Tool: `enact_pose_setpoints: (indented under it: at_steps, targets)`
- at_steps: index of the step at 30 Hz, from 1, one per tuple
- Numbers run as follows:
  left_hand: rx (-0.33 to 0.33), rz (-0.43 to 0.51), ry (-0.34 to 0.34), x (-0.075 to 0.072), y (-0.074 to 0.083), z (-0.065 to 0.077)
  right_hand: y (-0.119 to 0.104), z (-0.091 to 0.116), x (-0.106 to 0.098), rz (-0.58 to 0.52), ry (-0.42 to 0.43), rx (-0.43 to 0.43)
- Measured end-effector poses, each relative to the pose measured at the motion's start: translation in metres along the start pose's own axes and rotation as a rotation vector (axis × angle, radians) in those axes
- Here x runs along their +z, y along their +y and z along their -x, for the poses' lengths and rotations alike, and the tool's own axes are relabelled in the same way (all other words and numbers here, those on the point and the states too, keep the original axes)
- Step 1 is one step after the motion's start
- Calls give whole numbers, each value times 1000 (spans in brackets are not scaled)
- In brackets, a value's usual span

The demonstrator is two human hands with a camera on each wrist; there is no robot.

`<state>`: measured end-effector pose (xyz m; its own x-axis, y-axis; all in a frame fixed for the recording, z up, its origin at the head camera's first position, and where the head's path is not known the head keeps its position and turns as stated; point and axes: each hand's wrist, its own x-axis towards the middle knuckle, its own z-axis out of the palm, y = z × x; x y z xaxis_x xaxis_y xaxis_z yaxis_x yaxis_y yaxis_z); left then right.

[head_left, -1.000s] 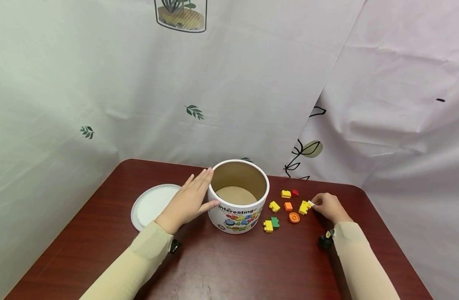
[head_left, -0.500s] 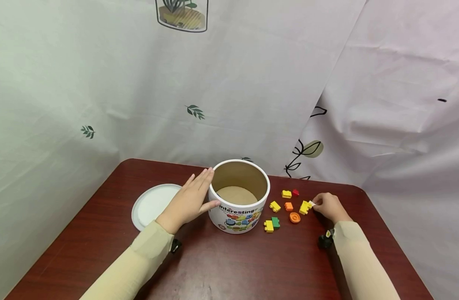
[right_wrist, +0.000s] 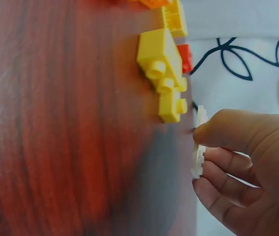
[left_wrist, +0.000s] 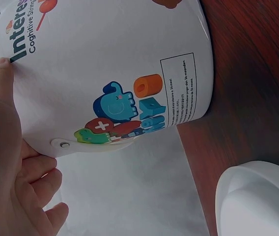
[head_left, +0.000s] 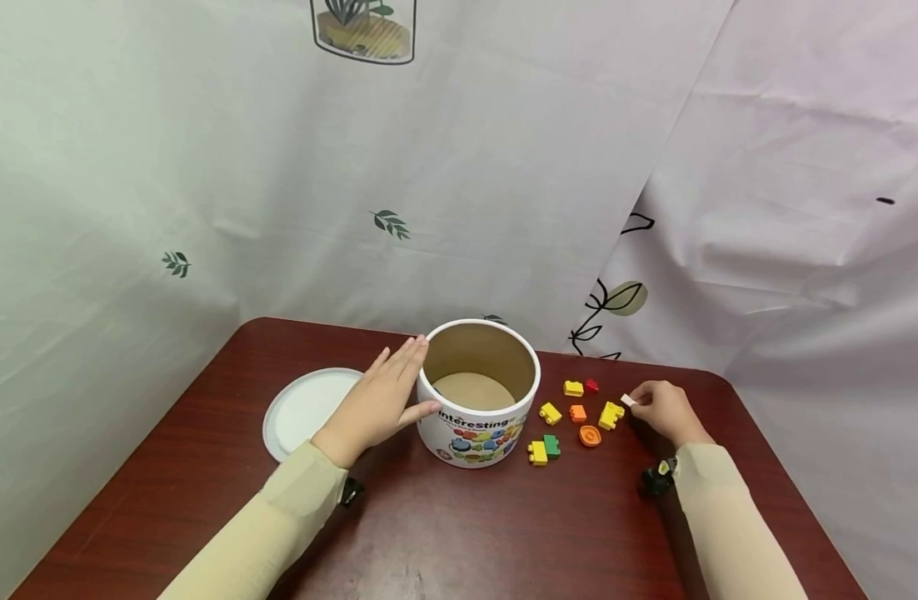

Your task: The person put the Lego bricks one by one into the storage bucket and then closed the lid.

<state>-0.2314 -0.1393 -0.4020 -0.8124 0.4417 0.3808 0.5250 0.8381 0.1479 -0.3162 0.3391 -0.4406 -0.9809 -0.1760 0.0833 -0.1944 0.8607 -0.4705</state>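
Observation:
My right hand [head_left: 665, 412] pinches a thin white toy building brick [right_wrist: 198, 164] between thumb and fingers, studs along one side. Close by on its left lies a yellow building brick [head_left: 611, 415] with a stepped shape. My left hand [head_left: 372, 408] rests against a white printed bucket [head_left: 459, 432], its straight fingers along the rim. In the left wrist view the thumb touches the printed side near the lettering. The bucket stands upright with no lid on it, and its visible floor is bare.
Right of the bucket lie more yellow bricks [head_left: 573, 388], a green one [head_left: 551, 446], a small orange one [head_left: 577, 413], a round orange piece [head_left: 590, 435] and a red piece [head_left: 591, 386]. The white lid [head_left: 301, 408] lies left, partly behind my left hand. A printed cloth backs the table.
My right hand has drawn the white building brick slightly back and away from the stepped yellow brick, leaving a gap between them. My left hand stays at the bucket.

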Motion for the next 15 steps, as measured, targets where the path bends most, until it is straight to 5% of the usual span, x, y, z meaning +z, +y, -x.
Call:
enact_pose_setpoints:
  at_steps: [15]
  targets:
    - [8, -6, 3, -1, 0, 0, -40, 0, -14, -11, 56, -70]
